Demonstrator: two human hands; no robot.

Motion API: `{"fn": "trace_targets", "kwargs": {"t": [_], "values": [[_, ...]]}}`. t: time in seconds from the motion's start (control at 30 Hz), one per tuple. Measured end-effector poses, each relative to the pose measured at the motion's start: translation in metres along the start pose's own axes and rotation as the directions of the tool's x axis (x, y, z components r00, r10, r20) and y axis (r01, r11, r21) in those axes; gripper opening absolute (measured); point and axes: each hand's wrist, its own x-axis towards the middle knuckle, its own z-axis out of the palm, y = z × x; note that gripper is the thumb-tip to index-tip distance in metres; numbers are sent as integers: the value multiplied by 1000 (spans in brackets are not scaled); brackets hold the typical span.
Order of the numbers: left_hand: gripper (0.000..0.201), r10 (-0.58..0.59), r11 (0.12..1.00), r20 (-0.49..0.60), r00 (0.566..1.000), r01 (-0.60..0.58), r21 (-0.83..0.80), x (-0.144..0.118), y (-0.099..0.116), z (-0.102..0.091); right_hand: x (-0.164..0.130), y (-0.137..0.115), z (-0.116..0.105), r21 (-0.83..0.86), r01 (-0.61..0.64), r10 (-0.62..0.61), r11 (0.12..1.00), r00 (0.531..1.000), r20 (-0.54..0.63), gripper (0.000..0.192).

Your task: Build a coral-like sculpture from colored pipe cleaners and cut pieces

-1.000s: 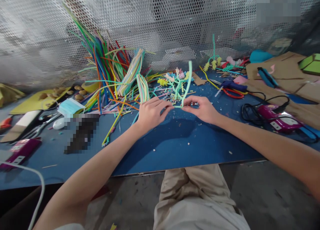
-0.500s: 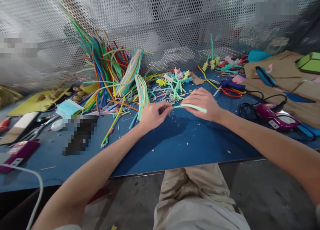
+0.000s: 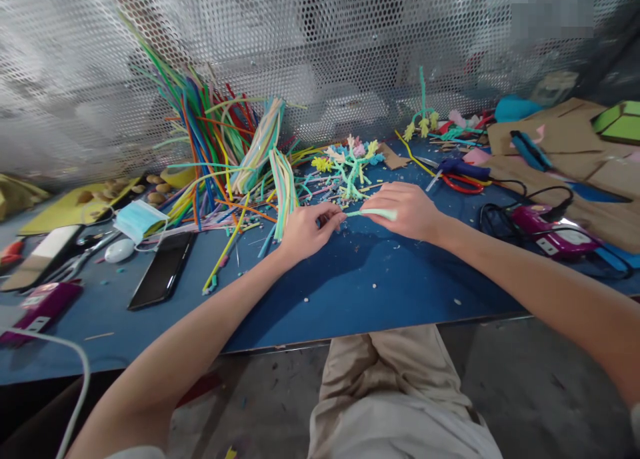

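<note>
Nearest the camera, beige trousers [image 3: 395,386] and both forearms reach over the edge of the blue table [image 3: 350,292]. Just beyond, the left hand [image 3: 305,229] and right hand [image 3: 407,209] meet above the tabletop, close together but apart. Between them is the mint pipe cleaner [image 3: 375,213]: left fingertips pinched tight on its near end, right fingers closed around the rest, a short tip poking out past the knuckles.

Change: a second ago the pipe cleaner stood upright out of the right hand, bent at the pinch. Half a second ago it was laid flat across the right knuckles. Now less of it shows on the right. Judgement: it is being bent or wrapped, probably shaping a piece; shaping not finished.

Left of the hands: black phone [image 3: 163,269] face up, blue face mask [image 3: 140,220], white cable [image 3: 75,372]. Right: purple glue gun [image 3: 550,236] with black cord, red-handled scissors [image 3: 465,179].

Further back: loose heap of coloured pipe cleaners [image 3: 225,152], a small pastel pipe-cleaner figure [image 3: 350,162], cardboard sheets [image 3: 560,146], then the perforated metal screen [image 3: 300,46].

Writing: none readable. White label on the glue gun too blurred; the patch at top right is pixelated.
</note>
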Motion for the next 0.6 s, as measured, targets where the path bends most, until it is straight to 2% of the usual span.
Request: {"fn": "trace_targets", "kwargs": {"t": [0.3,0.47,0.6], "values": [[28,21,997,-16,1000,-20,69,-3,2,1,0,-3,1,-42,7,-7,999,1000,-15,31],[28,13,999,-5,1000,-13,34,-2,5,-1,-1,-5,-2,-29,-5,5,1000,1000,3,29],[28,12,1000,2,1000,-12,2,-1,4,-1,-1,-5,-3,-80,37,-34,996,999,29,29]]}}
